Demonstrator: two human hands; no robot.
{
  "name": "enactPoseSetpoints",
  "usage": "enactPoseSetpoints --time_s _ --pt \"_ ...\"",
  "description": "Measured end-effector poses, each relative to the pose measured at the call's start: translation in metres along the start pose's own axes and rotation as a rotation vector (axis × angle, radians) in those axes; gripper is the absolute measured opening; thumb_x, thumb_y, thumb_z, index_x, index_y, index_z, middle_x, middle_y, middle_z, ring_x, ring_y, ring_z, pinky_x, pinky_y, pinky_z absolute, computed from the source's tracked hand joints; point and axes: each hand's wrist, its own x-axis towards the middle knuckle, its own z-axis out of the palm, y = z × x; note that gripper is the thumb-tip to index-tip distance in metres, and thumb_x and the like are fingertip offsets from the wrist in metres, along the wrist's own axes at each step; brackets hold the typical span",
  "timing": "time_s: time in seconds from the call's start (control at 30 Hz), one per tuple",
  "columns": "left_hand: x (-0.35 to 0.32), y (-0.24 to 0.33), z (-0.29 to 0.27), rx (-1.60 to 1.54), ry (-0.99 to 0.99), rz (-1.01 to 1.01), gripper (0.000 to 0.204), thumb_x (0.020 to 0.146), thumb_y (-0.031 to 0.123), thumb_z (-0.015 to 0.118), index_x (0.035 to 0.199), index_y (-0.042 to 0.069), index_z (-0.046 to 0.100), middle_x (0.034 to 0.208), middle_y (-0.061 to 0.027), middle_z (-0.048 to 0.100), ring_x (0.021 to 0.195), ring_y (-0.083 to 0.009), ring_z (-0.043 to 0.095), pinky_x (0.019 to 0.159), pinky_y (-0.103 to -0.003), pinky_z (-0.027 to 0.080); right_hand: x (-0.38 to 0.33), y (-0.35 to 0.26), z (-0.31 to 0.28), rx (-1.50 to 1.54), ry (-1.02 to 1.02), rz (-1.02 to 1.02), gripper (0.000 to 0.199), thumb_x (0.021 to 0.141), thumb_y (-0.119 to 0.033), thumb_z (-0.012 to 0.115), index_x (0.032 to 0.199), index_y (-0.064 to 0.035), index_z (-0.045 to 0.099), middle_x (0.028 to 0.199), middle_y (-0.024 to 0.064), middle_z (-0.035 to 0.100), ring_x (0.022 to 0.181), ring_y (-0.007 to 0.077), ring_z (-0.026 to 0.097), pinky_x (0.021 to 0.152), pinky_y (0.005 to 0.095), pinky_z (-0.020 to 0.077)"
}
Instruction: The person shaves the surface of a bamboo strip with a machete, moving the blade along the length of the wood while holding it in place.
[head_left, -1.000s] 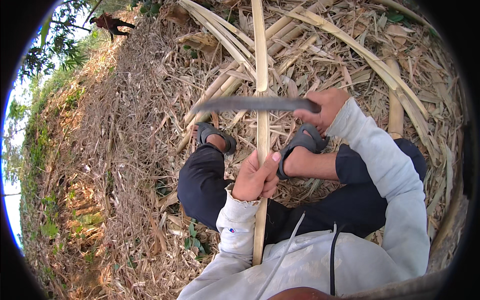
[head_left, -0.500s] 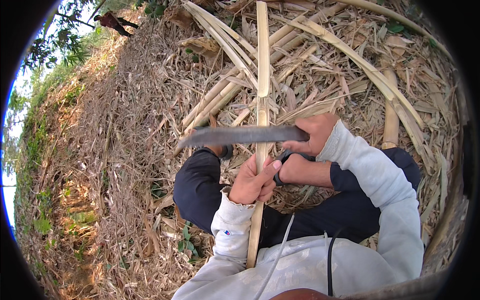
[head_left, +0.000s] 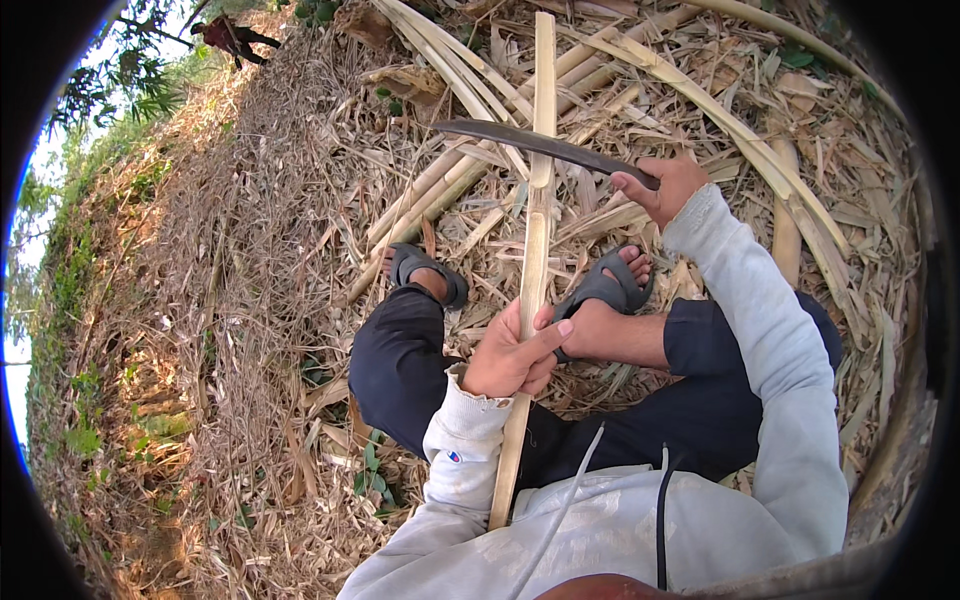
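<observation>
firstly, hazards, by judgement. the knife (head_left: pixel 600 161), dark and slightly curved, crosses the bamboo strip (head_left: pixel 536 245) beyond the left hand (head_left: pixel 515 352); edge contact cannot be told. a stroke pulled bodyward could skip at a node and run into the thumb lying on the strip. a slack hold could let the strip twist and turn the edge aside; too steep an angle could dig in and split the strip off line. bare toes in the sandals (head_left: pixel 625 290), near the strip, would be exposed to a stray swing.

count follows.
- strip, held: one, slanting from the hoodie (head_left: pixel 790 370) front, between the feet, outward.
- knife: one.
- left hand: one, grip closed round the strip.
- right hand (head_left: pixel 668 192): one, grip closed round the knife's handle end.
- sandals: two, worn.
- hoodie: one, pale grey.
- trousers (head_left: pixel 390 350): one pair, dark.
- distant person (head_left: pixel 232 40): one, upper left.
- loose bamboo lengths (head_left: pixel 730 130): several, overlapping, exact number not tellable.
- dry litter (head_left: pixel 280 250): uncountable, over the ground.
</observation>
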Motion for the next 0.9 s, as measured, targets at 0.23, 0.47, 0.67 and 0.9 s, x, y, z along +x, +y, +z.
enactPoseSetpoints --time_s 0.23,0.47,0.67,0.9 --pt "-0.007 0.000 -0.004 0.018 0.039 -0.019 0.029 0.094 0.007 0.059 0.082 0.017 0.035 0.055 0.0078 0.030 0.037 -0.0028 0.025 0.035 -0.024 0.014 -0.020 -0.022 0.022 -0.109 0.166 -0.494 0.070 0.081 -0.073 0.053 0.074 -0.0046 0.065 0.057 0.0152 0.060 0.055 0.0324 0.064 0.054 0.0399 0.0512" --pt "-0.007 -0.025 0.001 -0.062 -0.090 -0.124 0.028 0.094 0.006 0.060 0.083 0.017 0.036 0.057 0.0075 0.032 0.037 -0.0029 0.024 0.035 -0.023 0.014 0.024 0.038 0.012 0.159 0.223 0.162 0.069 0.087 -0.066 0.053 0.072 0.0006 0.064 0.050 0.0119 0.047 0.048 0.0238 0.046 0.053 0.0390 0.0412" --pt "-0.003 -0.022 -0.006 -0.006 0.000 -0.075 0.024 0.096 0.010 0.058 0.084 0.016 0.037 0.055 0.0075 0.030 0.036 -0.0031 0.024 0.035 -0.023 0.015 -0.040 -0.031 0.037 0.035 0.113 -0.576 0.057 0.070 -0.058 0.074 0.063 -0.0052 0.056 0.054 0.0112 0.055 0.051 0.0310 0.059 0.048 0.0402 0.0458" --pt "-0.003 -0.029 -0.007 0.078 0.036 -0.017 0.023 0.097 0.016 0.057 0.086 0.015 0.038 0.054 0.0074 0.032 0.036 -0.0035 0.026 0.034 -0.023 0.016 -0.018 -0.002 0.032 0.034 0.102 -0.157 0.059 0.074 -0.060 0.071 0.063 -0.0037 0.058 0.053 0.0128 0.055 0.050 0.0315 0.059 0.049 0.0399 0.0458"
